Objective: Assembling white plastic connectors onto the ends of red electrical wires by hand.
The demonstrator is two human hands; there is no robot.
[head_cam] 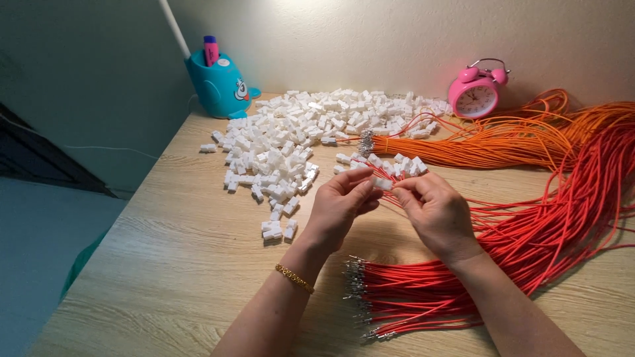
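My left hand (340, 205) pinches a small white plastic connector (381, 183) between thumb and fingers above the wooden table (178, 251). My right hand (433, 208) meets it from the right, its fingertips closed on the end of a red wire that leads toward the connector. A row of finished white connectors on red wires (397, 165) lies just beyond the hands. A thick bundle of red wires (463, 291) with metal terminals lies under my right wrist.
A big heap of loose white connectors (297, 132) covers the table's far middle. Orange wires (489, 145) lie at the back right beside a pink alarm clock (476, 96). A blue whale-shaped pen holder (218, 86) stands at the back left, near the table's left edge.
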